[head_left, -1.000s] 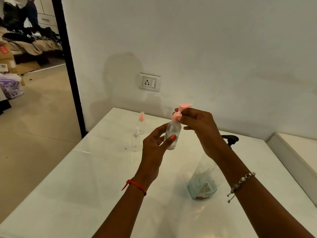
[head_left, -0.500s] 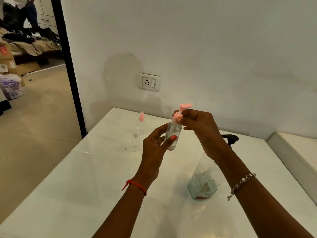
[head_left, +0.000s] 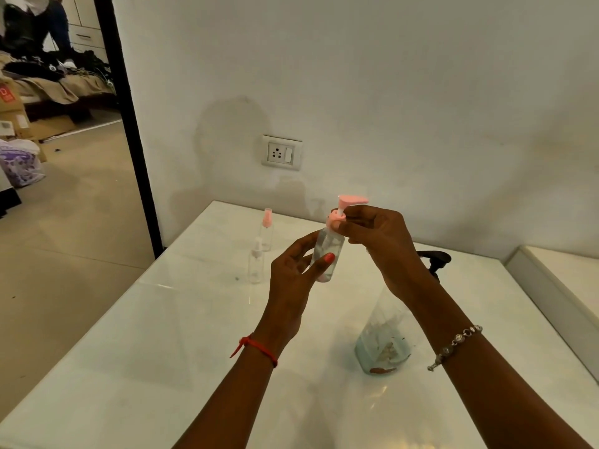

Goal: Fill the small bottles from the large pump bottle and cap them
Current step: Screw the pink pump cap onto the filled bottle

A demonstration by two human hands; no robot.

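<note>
Right hand (head_left: 382, 241) pinches the pink cap (head_left: 343, 210) directly on top of the small bottle (head_left: 327, 254), whose long axis stands near upright in the curled grip of the left hand (head_left: 291, 280), both raised up and to the left of the large pump bottle (head_left: 385, 338).

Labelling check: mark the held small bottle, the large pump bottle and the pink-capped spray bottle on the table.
held small bottle (head_left: 331, 243), head view, clear body above the thumb.
large pump bottle (head_left: 384, 338), head view, lower body.
pink-capped spray bottle (head_left: 267, 233), head view, upper body.
</note>
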